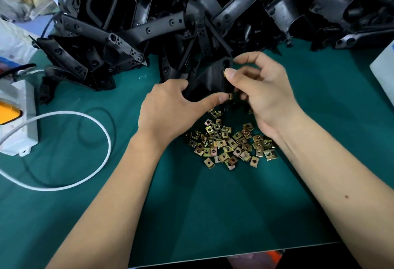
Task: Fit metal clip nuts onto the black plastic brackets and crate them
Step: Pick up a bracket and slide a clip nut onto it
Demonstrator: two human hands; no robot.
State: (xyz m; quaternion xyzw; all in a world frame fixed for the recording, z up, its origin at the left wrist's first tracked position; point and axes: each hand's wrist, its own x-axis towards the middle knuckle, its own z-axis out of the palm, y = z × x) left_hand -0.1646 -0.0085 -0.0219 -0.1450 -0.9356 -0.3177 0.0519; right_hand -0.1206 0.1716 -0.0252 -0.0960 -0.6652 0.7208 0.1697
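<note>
Both hands curled round one black bracket (210, 79), left hand (170, 108) gripping, right hand (262, 89) pinching.

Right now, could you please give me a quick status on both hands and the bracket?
Both hands on black plastic bracket: left hand gripping, right hand pinching a clip nut on. Loose clip nuts below. Nothing obstructing.

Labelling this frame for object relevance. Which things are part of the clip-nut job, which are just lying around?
In the job:
- black bracket, held by left hand and right hand
- clip nut at the right thumb, another at the left thumb
- loose clip nuts
- bracket heap

Lying about:
- white power strip
- white cable
- white box, right edge
- plastic bags
</note>
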